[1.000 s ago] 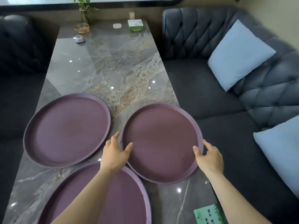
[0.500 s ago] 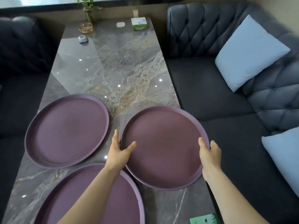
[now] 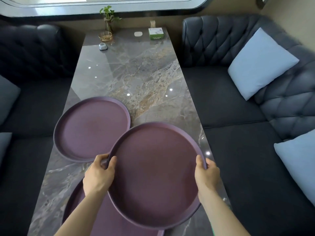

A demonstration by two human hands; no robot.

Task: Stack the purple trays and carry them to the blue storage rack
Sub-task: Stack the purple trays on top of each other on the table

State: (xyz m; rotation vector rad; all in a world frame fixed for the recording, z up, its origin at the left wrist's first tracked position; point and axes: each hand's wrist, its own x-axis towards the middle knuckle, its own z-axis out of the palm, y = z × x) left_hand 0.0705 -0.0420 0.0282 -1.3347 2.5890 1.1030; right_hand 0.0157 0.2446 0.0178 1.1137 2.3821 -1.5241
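Observation:
Three round purple trays are on or above the marble table (image 3: 146,79). The right tray (image 3: 155,174) is lifted off the table and tilted toward me. My left hand (image 3: 99,174) grips its left rim and my right hand (image 3: 207,174) grips its right rim. It overlaps the edge of the far left tray (image 3: 90,128), which lies flat on the table. The near tray (image 3: 95,220) lies flat under my left forearm and is partly hidden by the lifted tray. No blue storage rack is in view.
Dark tufted sofas (image 3: 221,99) flank the table, with light blue cushions (image 3: 260,63) on the right. At the far end stand a plant in a vase (image 3: 109,19), a glass bowl (image 3: 105,36), a small white device (image 3: 103,47) and a green box (image 3: 156,33).
Both hands closed on the right tray's rim and raised it off the table toward me, so it now overlaps the other two trays. My view pulled back and up.

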